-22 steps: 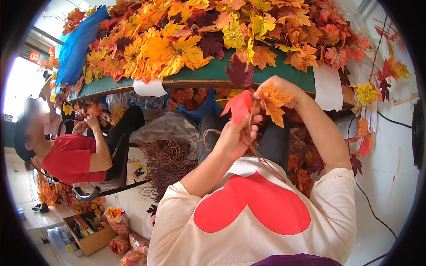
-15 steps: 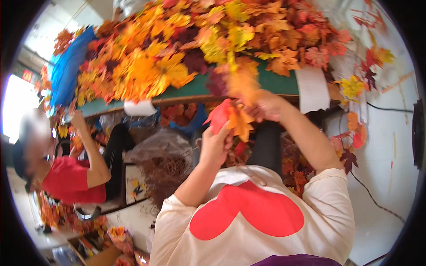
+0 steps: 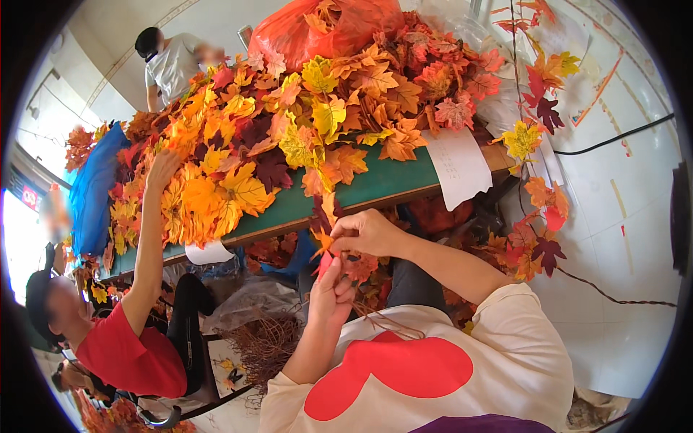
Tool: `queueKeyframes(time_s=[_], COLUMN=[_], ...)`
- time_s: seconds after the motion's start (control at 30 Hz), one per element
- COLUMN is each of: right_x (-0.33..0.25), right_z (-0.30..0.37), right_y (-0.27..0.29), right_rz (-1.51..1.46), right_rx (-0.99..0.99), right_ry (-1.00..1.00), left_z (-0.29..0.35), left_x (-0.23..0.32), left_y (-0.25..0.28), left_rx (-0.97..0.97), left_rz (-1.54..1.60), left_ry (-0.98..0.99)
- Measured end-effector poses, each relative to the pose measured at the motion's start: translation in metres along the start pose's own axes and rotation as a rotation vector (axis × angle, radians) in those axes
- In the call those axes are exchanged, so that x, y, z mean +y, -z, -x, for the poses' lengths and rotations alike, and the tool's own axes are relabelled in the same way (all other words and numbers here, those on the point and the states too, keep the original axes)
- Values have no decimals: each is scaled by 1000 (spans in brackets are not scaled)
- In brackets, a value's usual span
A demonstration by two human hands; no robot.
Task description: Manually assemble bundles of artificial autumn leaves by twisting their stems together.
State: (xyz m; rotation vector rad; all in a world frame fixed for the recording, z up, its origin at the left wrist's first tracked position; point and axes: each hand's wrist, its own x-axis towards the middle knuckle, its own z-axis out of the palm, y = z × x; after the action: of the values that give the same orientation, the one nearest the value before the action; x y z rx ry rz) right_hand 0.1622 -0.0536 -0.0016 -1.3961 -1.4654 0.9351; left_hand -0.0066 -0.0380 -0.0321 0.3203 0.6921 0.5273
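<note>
Close together in front of my lap, both hands work on artificial maple leaves. My left hand (image 3: 330,292) is closed, its thumb and fingers pinching a red leaf (image 3: 325,264) near its base. Just above it, my right hand (image 3: 367,234) pinches at an orange leaf (image 3: 323,240) beside the red one. A strand of dark red and pale orange leaves (image 3: 328,209) runs from there up to the table edge. Thin brown stems (image 3: 390,326) trail below my hands over my shirt. The exact joint between the fingers is hidden.
A large heap of autumn leaves (image 3: 238,166) covers the green table (image 3: 382,177). A red plastic bag (image 3: 325,32) stands behind it. At left, a person in red (image 3: 133,357) reaches into the heap. Brown stems (image 3: 263,339) lie bundled beside my legs. A leaf garland (image 3: 538,195) hangs at right.
My right hand has come in nearer to my left, and the blurred leaves beside it are now still. The person in red has stretched an arm to the heap. My view has shifted.
</note>
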Motion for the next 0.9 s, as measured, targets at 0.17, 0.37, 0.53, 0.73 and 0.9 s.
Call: queueKeyframes(time_s=[0.17,0.37,0.53,0.73,0.9], right_x=[8,14,15,16,31], right_z=[-21,-27,-28,-68,-117], right_y=[-6,-11,7,40,44], right_rz=[454,550,149,-85,16], right_rx=[123,11,48,568,424], right_ry=[-57,53,326,80,-401], left_z=[0,1,10,11,6], left_x=[-6,-2,17,34,37], left_y=[-5,-16,-8,-3,1], left_rx=[35,97,61,46,-61], left_rz=[13,-19,81,210,188], left_ry=[53,91,-41,-100,-124])
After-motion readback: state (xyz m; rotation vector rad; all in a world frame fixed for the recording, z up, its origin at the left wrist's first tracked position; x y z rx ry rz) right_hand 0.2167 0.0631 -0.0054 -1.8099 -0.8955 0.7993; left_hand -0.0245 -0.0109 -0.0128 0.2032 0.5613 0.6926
